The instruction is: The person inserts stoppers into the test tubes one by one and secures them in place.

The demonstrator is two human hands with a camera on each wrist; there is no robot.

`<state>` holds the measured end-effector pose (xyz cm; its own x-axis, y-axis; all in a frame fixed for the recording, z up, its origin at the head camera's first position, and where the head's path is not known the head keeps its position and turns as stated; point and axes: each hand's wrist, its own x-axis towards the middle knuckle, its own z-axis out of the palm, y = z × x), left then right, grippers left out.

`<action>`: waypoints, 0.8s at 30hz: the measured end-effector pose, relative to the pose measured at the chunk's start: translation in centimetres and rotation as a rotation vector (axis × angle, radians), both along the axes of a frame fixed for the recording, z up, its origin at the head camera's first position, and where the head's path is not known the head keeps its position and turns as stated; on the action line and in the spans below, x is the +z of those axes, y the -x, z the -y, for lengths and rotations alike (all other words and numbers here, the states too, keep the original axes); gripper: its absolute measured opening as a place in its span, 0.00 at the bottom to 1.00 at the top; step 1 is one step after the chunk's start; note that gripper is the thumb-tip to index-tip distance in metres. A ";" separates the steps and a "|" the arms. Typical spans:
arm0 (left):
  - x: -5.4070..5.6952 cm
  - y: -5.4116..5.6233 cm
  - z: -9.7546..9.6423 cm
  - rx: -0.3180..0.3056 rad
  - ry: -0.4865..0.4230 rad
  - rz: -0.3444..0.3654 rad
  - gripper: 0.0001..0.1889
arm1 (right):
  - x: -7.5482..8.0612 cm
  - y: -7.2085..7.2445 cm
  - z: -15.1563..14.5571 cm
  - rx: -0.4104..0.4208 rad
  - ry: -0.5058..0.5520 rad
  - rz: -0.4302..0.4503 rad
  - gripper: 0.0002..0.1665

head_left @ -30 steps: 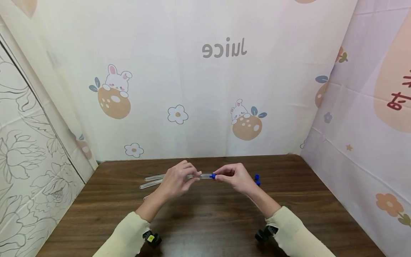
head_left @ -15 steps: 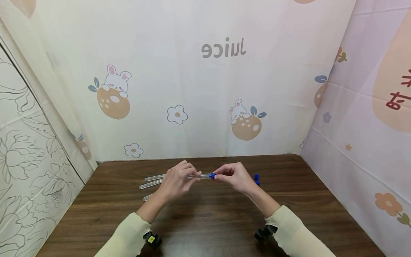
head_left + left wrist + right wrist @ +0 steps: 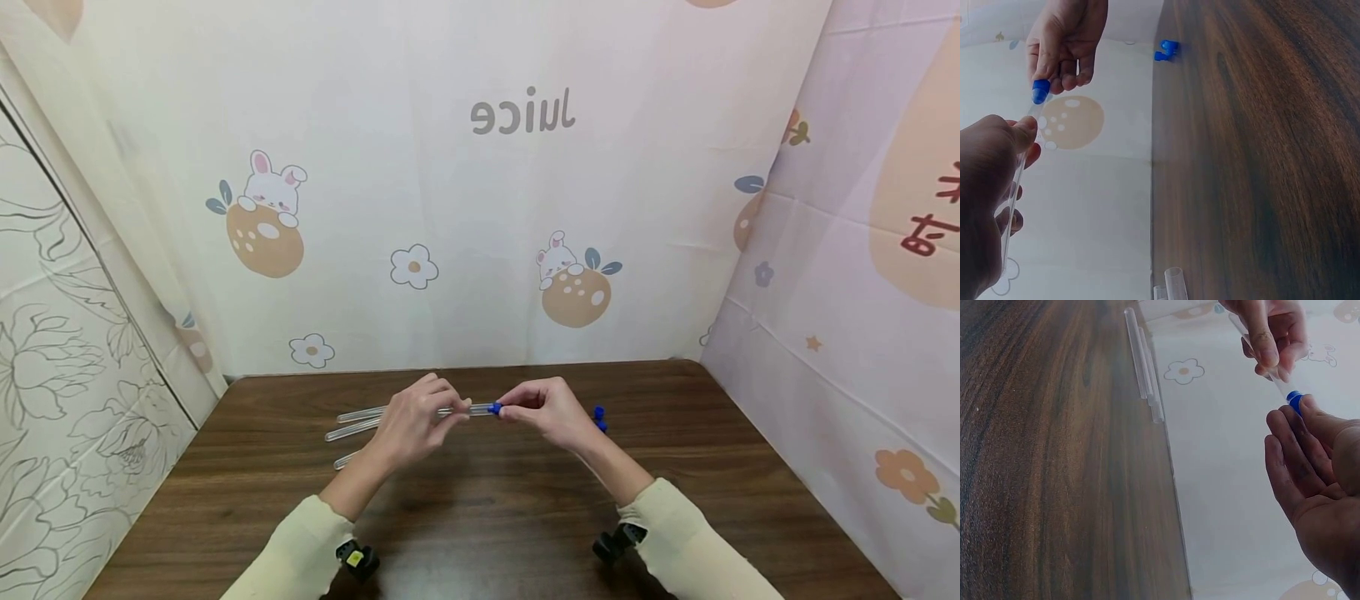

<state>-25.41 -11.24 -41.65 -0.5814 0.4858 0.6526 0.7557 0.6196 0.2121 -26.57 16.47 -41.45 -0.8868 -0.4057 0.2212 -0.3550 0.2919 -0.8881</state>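
My left hand (image 3: 414, 421) grips a clear test tube (image 3: 480, 410) between thumb and fingers, holding it nearly level above the table. At the tube's right end is a blue cap (image 3: 495, 408), pinched by the thumb and fingertips of my right hand (image 3: 551, 414). Both wrist views show the blue cap (image 3: 1040, 92) meeting the tube's mouth; how firmly it is seated I cannot tell. In the right wrist view, the other right-hand fingers (image 3: 1291, 462) extend loosely below the cap. Part of the tube is hidden behind the left hand in the head view.
Several more clear tubes (image 3: 352, 431) lie on the brown wooden table (image 3: 480, 517), partly behind my left hand and forearm. Beyond my right wrist lie loose blue caps (image 3: 600, 414), close together. A printed curtain (image 3: 420, 192) hangs along the table's back edge.
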 end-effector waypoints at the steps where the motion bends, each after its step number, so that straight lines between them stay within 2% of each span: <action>1: 0.0 0.0 0.0 0.002 0.001 0.006 0.05 | 0.0 0.0 0.0 0.001 -0.002 -0.002 0.08; 9: -0.2 -0.1 -0.1 0.010 -0.010 -0.001 0.06 | 0.0 -0.1 0.0 0.004 0.022 0.010 0.09; 19: 0.0 -0.1 -0.2 0.015 -0.027 -0.008 0.06 | 0.0 -0.2 0.3 -0.052 0.074 0.021 0.08; 24: 0.2 -0.2 -0.2 0.021 -0.029 -0.015 0.07 | 0.1 -0.2 0.3 -0.050 0.069 0.020 0.07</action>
<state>-25.22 -11.04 -41.47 -0.5810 0.4547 0.6751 0.7461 0.6289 0.2185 -26.39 16.19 -41.35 -0.9099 -0.3457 0.2292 -0.3238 0.2467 -0.9134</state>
